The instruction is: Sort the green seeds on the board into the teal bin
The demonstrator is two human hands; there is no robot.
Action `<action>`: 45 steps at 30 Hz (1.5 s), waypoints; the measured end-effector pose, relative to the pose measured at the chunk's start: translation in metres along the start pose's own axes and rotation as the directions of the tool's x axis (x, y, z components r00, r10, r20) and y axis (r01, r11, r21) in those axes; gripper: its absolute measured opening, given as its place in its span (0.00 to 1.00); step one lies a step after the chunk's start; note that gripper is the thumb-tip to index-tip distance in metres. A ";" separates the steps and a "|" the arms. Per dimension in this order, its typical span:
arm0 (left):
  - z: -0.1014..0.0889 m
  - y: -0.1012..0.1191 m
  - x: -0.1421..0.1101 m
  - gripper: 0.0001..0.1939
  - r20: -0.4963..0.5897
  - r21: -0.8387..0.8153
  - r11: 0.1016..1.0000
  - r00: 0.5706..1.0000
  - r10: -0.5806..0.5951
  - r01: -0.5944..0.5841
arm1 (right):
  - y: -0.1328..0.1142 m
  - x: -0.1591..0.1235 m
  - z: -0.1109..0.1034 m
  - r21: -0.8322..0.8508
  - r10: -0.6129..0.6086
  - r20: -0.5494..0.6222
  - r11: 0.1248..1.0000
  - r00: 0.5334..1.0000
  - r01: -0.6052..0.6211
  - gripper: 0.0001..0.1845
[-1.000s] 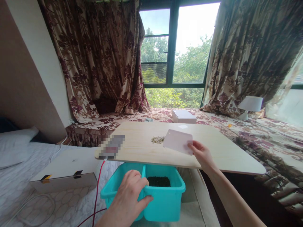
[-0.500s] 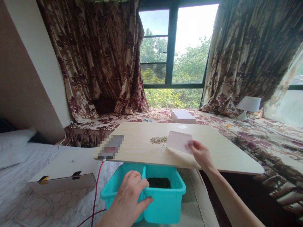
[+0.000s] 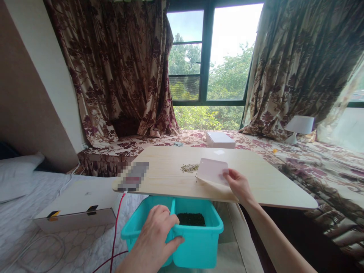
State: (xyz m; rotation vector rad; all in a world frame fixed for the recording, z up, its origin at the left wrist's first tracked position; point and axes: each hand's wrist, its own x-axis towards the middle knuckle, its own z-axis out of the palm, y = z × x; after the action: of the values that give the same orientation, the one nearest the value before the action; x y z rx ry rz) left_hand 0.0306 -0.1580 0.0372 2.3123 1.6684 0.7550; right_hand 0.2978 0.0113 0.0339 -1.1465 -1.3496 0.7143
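My right hand (image 3: 239,184) pinches a thin white plastic scraper (image 3: 212,170) by its right edge, tilted over the wooden tabletop (image 3: 261,185). Just left of the scraper lies a small pile of pale greenish seeds or grains (image 3: 189,167), with a few stray ones nearer the front. My left hand (image 3: 159,231) grips the near rim of a turquoise two-compartment bin (image 3: 196,248) at its divider. Dark grains (image 3: 191,219) cover the floor of the right compartment. The left compartment's floor is partly hidden by my hand.
A blurred-out phone-like object (image 3: 133,177) lies on the table's left end, with a red cable (image 3: 114,227) running down. A white box (image 3: 82,204) rests on the bed at left. Behind the table are another white box (image 3: 220,139) and a lamp (image 3: 299,126).
My right hand and the scraper have shifted slightly left, closer over the pile's right side. My left hand and the bin have stayed in place.
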 end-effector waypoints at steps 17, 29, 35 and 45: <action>0.002 -0.006 0.000 0.10 -0.019 0.008 1.000 1.000 0.020 -0.020 | -0.003 -0.002 0.010 0.083 0.050 0.058 0.995 0.997 -0.055 0.17; -0.002 -0.002 0.001 0.08 0.041 0.037 0.999 0.999 -0.024 0.023 | -0.007 -0.013 0.006 0.162 0.107 0.147 0.978 0.983 -0.131 0.17; -0.002 -0.005 0.001 0.09 0.059 0.045 0.998 0.997 -0.041 0.039 | -0.004 -0.002 0.022 0.156 0.061 0.056 0.985 0.997 -0.070 0.16; -0.007 -0.005 0.000 0.08 0.068 0.055 0.997 0.996 -0.056 0.052 | -0.010 -0.007 0.016 0.137 0.079 0.188 0.985 0.979 -0.105 0.18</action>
State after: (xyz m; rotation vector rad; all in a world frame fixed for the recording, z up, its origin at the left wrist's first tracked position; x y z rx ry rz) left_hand 0.0228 -0.1572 0.0405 2.2899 1.7330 0.6197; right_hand 0.2796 0.0048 0.0383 -1.0510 -1.3770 0.9896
